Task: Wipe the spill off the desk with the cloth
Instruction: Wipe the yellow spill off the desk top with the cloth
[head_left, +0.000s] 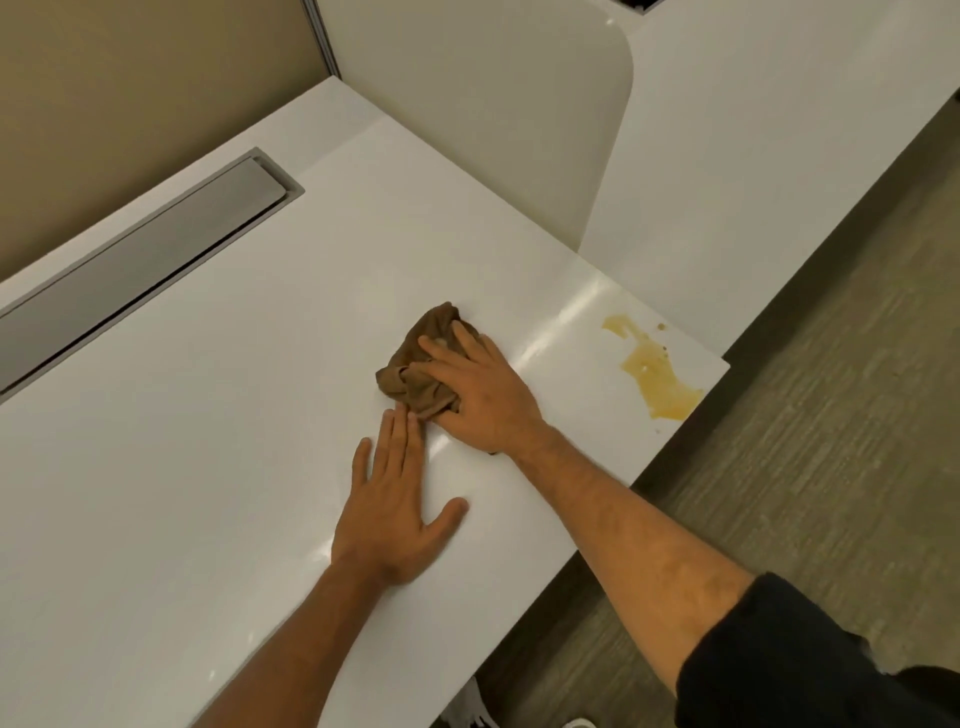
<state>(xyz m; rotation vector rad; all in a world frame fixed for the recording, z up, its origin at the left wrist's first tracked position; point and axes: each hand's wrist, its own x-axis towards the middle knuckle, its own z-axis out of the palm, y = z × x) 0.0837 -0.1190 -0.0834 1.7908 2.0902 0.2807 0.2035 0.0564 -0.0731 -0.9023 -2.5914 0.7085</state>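
Observation:
A crumpled brown cloth (415, 364) lies on the white desk (208, 415) near its middle. My right hand (483, 395) presses down on the cloth, fingers curled over it. Just to the left, my left hand (395, 509) rests flat on the desk with fingers apart, its fingertips touching the cloth's near edge. An amber spill (654, 374) spreads over the desk's right corner, well to the right of the cloth and apart from it, with a few small drops around it.
A grey cable-tray lid (140, 265) is set into the desk at the left. A white divider panel (493, 119) stands at the back, with another white desk (753, 156) beyond. Grey carpet (831, 467) lies past the right edge.

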